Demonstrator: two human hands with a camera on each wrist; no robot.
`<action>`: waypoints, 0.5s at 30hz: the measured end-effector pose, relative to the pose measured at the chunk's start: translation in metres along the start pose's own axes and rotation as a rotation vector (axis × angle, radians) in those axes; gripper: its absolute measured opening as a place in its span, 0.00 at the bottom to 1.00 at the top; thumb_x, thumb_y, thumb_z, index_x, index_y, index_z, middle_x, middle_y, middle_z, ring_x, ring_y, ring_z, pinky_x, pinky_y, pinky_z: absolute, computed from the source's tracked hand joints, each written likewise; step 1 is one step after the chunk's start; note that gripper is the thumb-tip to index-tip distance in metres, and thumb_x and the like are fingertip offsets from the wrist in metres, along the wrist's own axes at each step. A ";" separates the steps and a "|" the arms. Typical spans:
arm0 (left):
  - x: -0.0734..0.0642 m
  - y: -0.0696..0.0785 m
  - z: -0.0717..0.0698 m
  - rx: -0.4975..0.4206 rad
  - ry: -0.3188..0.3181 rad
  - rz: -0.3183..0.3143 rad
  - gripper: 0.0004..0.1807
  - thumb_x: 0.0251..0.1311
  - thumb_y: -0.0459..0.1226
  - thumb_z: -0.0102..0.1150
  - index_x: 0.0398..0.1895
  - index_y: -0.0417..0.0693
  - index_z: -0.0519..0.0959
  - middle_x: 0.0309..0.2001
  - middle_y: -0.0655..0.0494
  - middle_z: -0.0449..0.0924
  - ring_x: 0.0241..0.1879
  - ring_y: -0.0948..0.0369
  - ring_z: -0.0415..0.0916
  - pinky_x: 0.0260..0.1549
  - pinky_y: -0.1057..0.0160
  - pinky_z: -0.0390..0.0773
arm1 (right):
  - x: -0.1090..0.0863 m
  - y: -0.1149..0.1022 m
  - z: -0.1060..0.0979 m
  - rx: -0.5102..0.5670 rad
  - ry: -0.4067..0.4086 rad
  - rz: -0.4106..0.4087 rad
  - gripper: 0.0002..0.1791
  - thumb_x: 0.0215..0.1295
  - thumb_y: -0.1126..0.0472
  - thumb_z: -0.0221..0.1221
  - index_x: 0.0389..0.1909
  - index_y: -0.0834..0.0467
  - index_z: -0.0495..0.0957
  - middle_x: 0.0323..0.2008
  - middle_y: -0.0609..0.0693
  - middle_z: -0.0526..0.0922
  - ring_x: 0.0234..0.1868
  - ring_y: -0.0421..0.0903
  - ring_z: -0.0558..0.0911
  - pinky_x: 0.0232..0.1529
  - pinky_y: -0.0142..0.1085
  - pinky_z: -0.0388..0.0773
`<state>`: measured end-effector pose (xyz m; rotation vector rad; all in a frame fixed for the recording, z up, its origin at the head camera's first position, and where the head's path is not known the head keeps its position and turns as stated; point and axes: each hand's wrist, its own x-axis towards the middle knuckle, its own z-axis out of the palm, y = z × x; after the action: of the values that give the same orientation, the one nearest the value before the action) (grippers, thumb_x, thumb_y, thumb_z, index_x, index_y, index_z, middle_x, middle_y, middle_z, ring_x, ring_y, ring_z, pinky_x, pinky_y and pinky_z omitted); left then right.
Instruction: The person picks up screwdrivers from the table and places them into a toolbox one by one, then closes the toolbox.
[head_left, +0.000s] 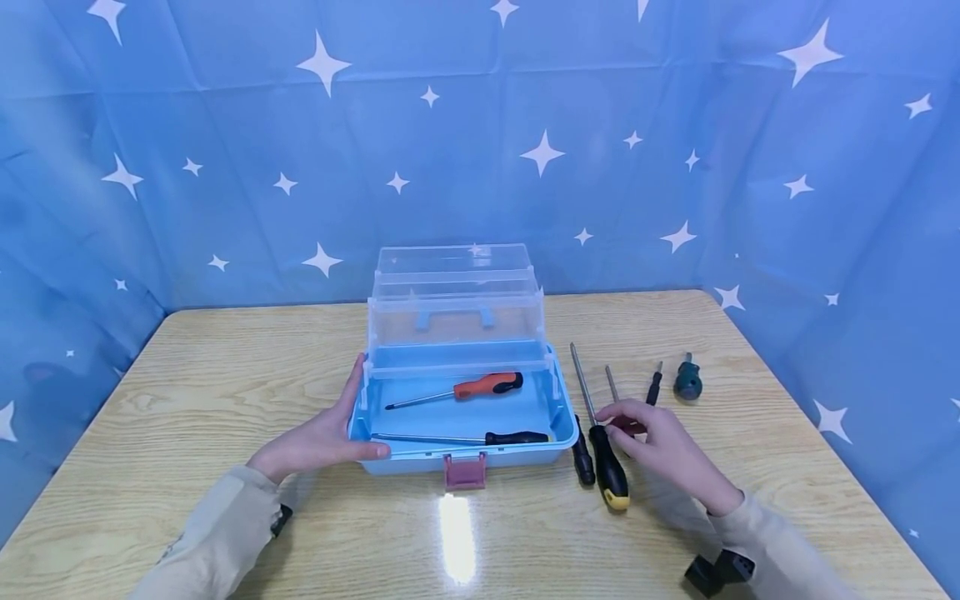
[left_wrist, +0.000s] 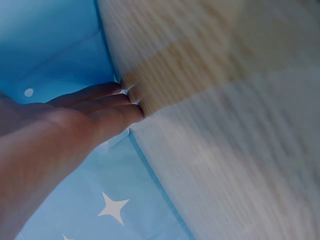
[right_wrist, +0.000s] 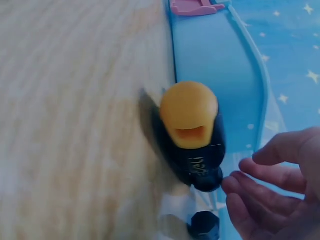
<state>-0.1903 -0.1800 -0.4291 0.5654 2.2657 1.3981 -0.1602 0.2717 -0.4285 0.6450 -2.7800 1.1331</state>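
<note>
A light-blue toolbox [head_left: 491,457] with its clear lid [head_left: 457,325] raised stands mid-table. My left hand [head_left: 322,437] rests against its left side, fingers straight along the wall and thumb at the front rim. Inside lie an orange-and-black screwdriver [head_left: 487,385] and a black-handled screwdriver [head_left: 517,437]. My right hand [head_left: 660,437] is at the large black-and-yellow screwdriver [head_left: 609,467], fingertips by the front of its handle; in the right wrist view the fingers are loosely bent beside the handle, not around it. Partly beneath this hand lies another screwdriver [head_left: 612,383], its handle mostly hidden.
A dark-handled screwdriver [head_left: 582,458] lies between the toolbox and the large one. Farther right are a small black screwdriver [head_left: 654,389] and a stubby green screwdriver [head_left: 687,381]. The wooden table [head_left: 225,375] backs onto a blue starred curtain [head_left: 450,150].
</note>
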 end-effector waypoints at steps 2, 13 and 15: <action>0.000 -0.001 0.000 -0.012 -0.001 0.005 0.69 0.53 0.48 0.70 0.73 0.57 0.16 0.74 0.39 0.21 0.71 0.35 0.29 0.60 0.30 0.48 | -0.002 0.001 0.001 0.000 0.010 -0.002 0.09 0.63 0.72 0.58 0.42 0.62 0.82 0.41 0.51 0.83 0.35 0.40 0.80 0.35 0.35 0.80; 0.001 -0.001 0.000 -0.024 0.003 0.008 0.69 0.53 0.48 0.70 0.73 0.57 0.17 0.75 0.39 0.23 0.71 0.35 0.30 0.60 0.30 0.49 | -0.010 0.002 0.006 -0.026 0.036 0.005 0.10 0.61 0.74 0.59 0.43 0.64 0.81 0.41 0.52 0.83 0.36 0.40 0.81 0.35 0.36 0.81; 0.001 -0.002 0.000 -0.021 0.003 0.010 0.69 0.53 0.48 0.70 0.73 0.57 0.17 0.75 0.39 0.22 0.71 0.35 0.30 0.60 0.30 0.49 | -0.011 -0.002 0.006 -0.050 0.056 -0.010 0.11 0.60 0.75 0.60 0.43 0.64 0.81 0.39 0.51 0.83 0.35 0.39 0.80 0.35 0.37 0.80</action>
<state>-0.1915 -0.1801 -0.4306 0.5691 2.2507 1.4272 -0.1487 0.2707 -0.4341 0.6125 -2.7456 1.0589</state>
